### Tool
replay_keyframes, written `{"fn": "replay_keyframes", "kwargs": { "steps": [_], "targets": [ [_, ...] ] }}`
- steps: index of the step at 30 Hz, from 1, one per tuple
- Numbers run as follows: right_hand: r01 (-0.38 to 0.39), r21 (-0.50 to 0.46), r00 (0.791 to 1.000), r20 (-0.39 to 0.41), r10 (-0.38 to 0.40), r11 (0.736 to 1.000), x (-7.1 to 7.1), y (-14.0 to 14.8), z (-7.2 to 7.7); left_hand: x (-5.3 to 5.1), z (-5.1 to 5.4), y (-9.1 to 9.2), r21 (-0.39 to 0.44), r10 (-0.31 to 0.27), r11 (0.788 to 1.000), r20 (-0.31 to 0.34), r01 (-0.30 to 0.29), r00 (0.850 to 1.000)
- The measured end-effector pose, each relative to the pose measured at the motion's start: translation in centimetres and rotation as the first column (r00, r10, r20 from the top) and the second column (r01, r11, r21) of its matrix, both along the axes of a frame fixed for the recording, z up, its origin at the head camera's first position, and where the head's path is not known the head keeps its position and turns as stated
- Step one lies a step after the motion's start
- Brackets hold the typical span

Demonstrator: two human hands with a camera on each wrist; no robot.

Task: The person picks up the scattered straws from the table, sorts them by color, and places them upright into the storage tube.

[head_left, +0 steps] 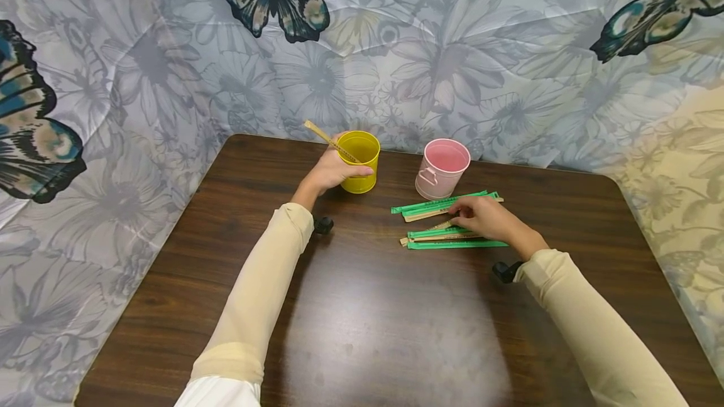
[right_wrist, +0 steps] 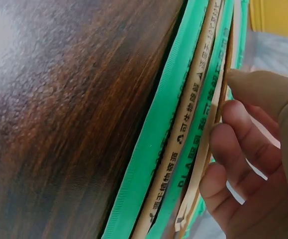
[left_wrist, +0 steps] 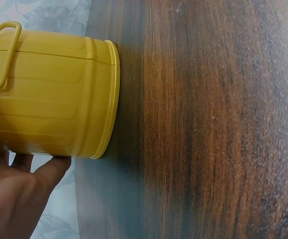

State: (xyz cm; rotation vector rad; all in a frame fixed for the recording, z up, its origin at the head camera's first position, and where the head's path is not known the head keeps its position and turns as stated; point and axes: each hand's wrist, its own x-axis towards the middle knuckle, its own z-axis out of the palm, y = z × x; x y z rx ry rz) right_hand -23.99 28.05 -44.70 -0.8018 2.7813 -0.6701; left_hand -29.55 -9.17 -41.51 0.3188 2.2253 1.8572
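In the head view, the yellow bucket (head_left: 359, 184) is gripped by the left hand (head_left: 334, 170); a tan stick (head_left: 440, 226) is pinched by the right hand (head_left: 488, 215), among green sticks (head_left: 452, 245). The pink bucket (head_left: 438, 179) is set beyond the right hand, near the far edge of the worktop (head_left: 396, 319). Open room is left nearer the body than both hands.

Looks like a little indoor nook tbh, can't tell if it's a home or a studio. There's a dark wood-grain table (head_left: 192, 256), and creased cloth (head_left: 384, 49) printed with greyish flowers (head_left: 452, 65) and big teal butterflies (head_left: 274, 5) hangs behind the table and along both its sides.
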Motion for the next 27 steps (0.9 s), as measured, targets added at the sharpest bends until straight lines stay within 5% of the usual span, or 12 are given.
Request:
{"fn": "replay_keyframes", "kwargs": {
  "steps": [10, 27],
  "targets": [
    [-0.014, -0.012, 0.998, 0.055, 0.014, 1.000, -0.4, 0.2, -0.8, -0.1, -0.1, -0.2, 0.003, -0.004, 1.000, 0.003, 0.004, 1.000],
    [-0.023, -0.063, 1.000, -0.017, 0.022, 0.998, -0.1, 0.3, -0.5, -0.2, -0.3, 0.0, 0.019, -0.002, 1.000, -0.005, 0.002, 1.000]
  ]
}}
